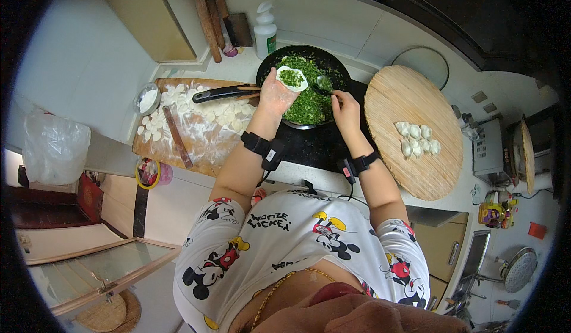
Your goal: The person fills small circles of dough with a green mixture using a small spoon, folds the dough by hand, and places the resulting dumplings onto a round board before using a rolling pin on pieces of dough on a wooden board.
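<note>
My left hand (277,95) holds a round dumpling wrapper (302,83) on its floury fingers, with chopped green filling (291,78) heaped in the middle. Between the fingers of my right hand (346,110) is the dark handle of a spoon (324,83), whose bowl rests at the filling. Both hands are over a black frying pan (340,65) full of the green mixture (308,108). Its long black handle (218,94) reaches left above a floured wooden board (205,157). Many flat wrappers (227,114) and a wooden rolling pin (177,136) lie on that board.
To the right, a large round slatted tray (401,96) carries several folded dumplings (417,139). A metal bowl of flour (147,99) stands at the board's left corner. Behind the pan are a white spray bottle (266,34) and a cleaver (238,29). The black cooktop (308,148) lies under the pan.
</note>
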